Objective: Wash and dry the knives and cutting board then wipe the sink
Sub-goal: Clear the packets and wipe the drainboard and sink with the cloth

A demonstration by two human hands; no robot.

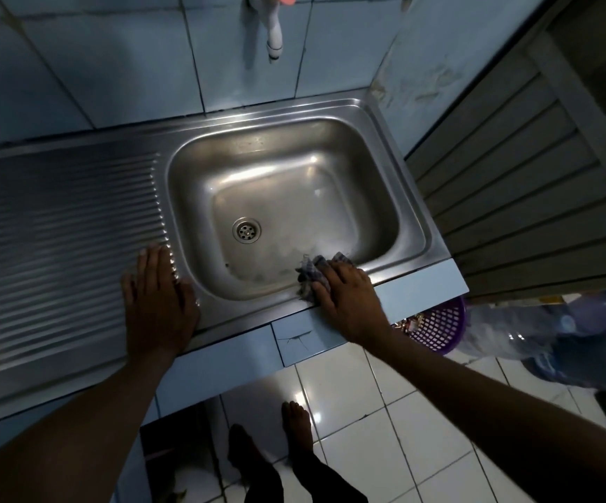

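I see my right hand (345, 297) pressing a crumpled checked cloth (314, 272) with spread fingers onto the front rim of the steel sink (385, 114), while my left hand (158, 295) rests flat and empty on the ribbed drainboard (58, 230) beside the basin

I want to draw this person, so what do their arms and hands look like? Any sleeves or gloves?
Both arms are bare right up to the picture's edge, no sleeves showing. The left hand and right hand wear no gloves, and I see no rings, watch or bracelets.
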